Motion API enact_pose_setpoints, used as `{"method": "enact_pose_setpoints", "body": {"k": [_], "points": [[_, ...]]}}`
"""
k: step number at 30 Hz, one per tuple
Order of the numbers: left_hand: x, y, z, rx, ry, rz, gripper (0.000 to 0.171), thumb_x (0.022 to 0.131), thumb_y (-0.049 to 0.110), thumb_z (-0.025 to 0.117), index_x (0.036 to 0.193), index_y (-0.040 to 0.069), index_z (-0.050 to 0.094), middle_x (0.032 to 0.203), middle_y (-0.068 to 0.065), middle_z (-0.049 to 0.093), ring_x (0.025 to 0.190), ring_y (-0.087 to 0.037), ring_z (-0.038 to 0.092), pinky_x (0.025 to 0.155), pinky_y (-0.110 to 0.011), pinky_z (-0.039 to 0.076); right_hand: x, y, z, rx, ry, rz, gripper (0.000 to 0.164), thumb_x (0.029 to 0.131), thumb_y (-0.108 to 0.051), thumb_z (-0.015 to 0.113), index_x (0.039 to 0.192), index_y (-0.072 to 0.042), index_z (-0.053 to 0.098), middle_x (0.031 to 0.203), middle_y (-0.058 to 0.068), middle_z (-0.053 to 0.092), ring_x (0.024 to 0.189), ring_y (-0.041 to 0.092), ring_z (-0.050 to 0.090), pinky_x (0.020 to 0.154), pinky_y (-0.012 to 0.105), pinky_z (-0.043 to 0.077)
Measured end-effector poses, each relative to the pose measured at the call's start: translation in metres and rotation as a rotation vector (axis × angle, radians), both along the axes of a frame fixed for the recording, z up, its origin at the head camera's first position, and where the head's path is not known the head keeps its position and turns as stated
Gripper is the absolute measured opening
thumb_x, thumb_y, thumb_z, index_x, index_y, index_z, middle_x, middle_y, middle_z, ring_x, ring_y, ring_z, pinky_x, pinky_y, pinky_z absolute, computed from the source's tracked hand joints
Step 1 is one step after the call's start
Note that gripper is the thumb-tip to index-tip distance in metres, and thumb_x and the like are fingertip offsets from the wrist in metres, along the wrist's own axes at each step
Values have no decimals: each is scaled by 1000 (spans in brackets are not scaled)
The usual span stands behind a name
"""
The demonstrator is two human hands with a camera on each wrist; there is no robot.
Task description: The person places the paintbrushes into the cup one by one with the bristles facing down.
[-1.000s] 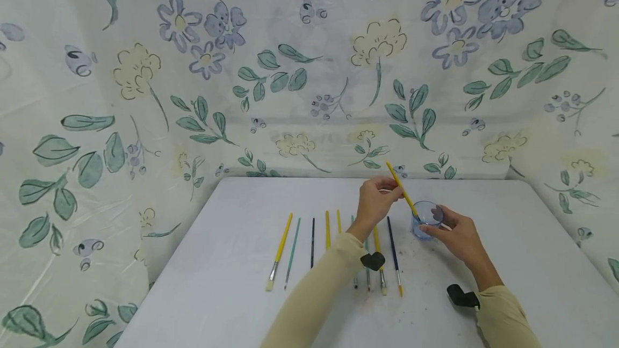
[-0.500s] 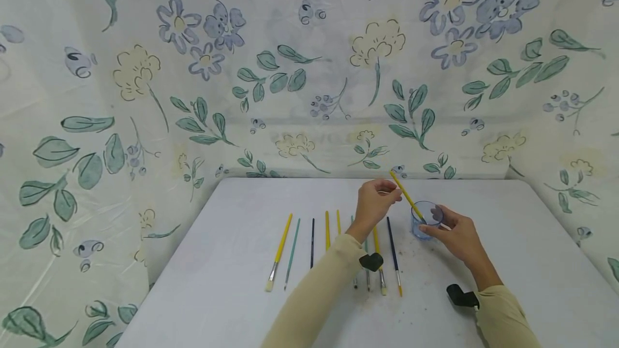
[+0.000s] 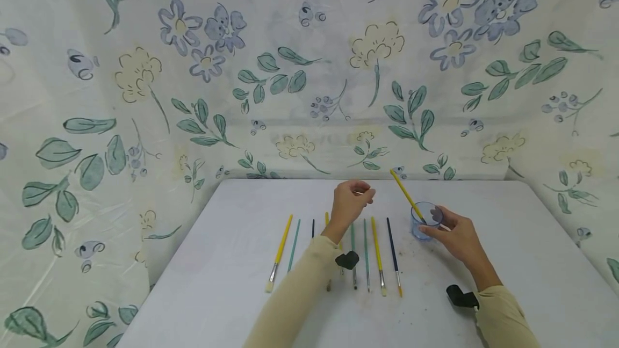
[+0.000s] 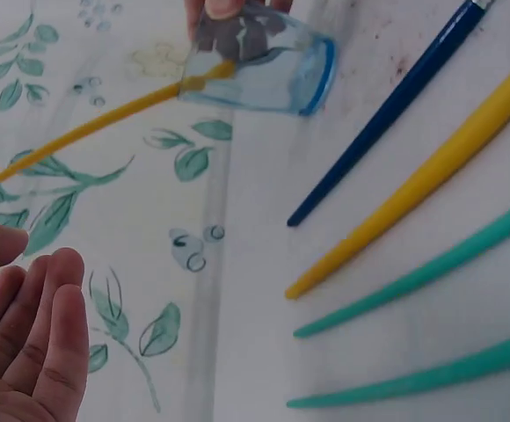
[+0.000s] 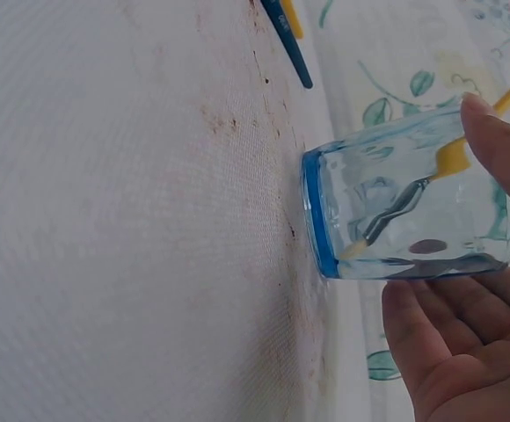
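Observation:
My right hand (image 3: 459, 234) grips a clear, blue-tinted glass (image 3: 418, 230) by its side, thumb on one side and fingers on the other. Leaning in the glass is a yellow-handled paintbrush (image 3: 403, 188); the right wrist view shows its metal ferrule (image 5: 400, 211) and pale bristles low inside the thick blue base. My left hand (image 3: 350, 203) is to the left of the glass, above the row of brushes, holding nothing. In the left wrist view its fingers (image 4: 66, 343) are loosely bent, apart from the brush handle.
Several paintbrushes lie in a row on the white table (image 3: 203, 283), bristles toward me, including a yellow one (image 3: 282, 246) at the left end and a dark blue one (image 3: 393, 251) nearest the glass. My left sleeve hides parts of some. A floral sheet (image 3: 290, 95) hangs behind.
My left hand has let go of the yellow paintbrush, which now leans in the glass, and has moved left. My right hand has stayed on the glass.

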State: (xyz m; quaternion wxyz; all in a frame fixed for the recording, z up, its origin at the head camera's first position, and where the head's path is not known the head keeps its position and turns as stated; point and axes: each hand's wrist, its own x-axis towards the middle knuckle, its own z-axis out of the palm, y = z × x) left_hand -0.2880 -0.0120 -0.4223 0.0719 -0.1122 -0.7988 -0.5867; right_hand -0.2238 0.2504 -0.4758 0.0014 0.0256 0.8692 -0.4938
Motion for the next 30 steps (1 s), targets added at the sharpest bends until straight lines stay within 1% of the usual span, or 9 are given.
{"method": "enact_pose_setpoints", "body": {"k": [6,10,13,17,19,21,23,26,30], "points": [[-3,-50,2,22,-36,51,16,93,12,74,103,0,74,97,-20,78,70,-15,75,67,-25,62,0,-1,2,-14,-13,2,101,88,-41,81,160,3,26,161,28,38,151,49,35,117,53,42],[-6,-85,4,24,-65,123,18,94,14,74,104,0,74,98,-19,78,71,-13,75,69,-27,63,0,0,3,-8,0,3,100,89,-41,81,160,4,27,161,29,37,151,49,36,116,51,43],[-8,-113,3,14,-111,186,20,95,16,73,106,0,73,100,-18,78,72,-12,74,69,-25,62,1,1,2,-9,-5,-4,100,89,-40,81,160,4,27,161,29,38,150,49,37,116,51,43],[-7,-150,1,-6,-173,241,21,96,18,72,108,1,72,102,-16,78,72,-9,72,69,-23,61,0,1,1,-15,-6,5,100,89,-41,81,160,4,27,161,29,38,151,49,36,116,51,43],[-6,-166,-1,-17,-188,257,22,96,18,72,109,0,72,103,-17,78,72,-9,72,70,-22,61,-1,1,0,-8,3,9,99,89,-41,81,160,4,28,161,28,38,150,49,37,115,50,43],[-5,-179,-3,-48,-203,275,24,97,20,72,110,0,72,105,-17,77,74,-10,72,71,-23,61,-1,1,0,-3,11,11,99,89,-42,80,160,4,28,161,28,38,150,49,36,115,50,44],[-2,-187,-5,-107,-227,291,25,97,21,71,112,1,72,106,-18,77,75,-11,72,74,-24,62,-2,2,0,4,10,7,99,89,-42,80,160,4,28,161,28,38,150,49,37,114,50,44],[2,-197,-9,-209,-270,315,25,98,22,70,112,1,71,106,-18,76,78,-14,72,77,-27,63,-1,2,0,3,7,8,99,89,-41,81,160,4,28,161,28,38,150,49,36,115,50,44],[6,-204,-17,-301,-319,332,24,97,20,71,111,0,71,105,-18,76,79,-18,72,77,-29,63,0,2,1,1,23,16,97,89,-39,81,159,5,30,159,29,41,150,49,37,114,49,44]]}}
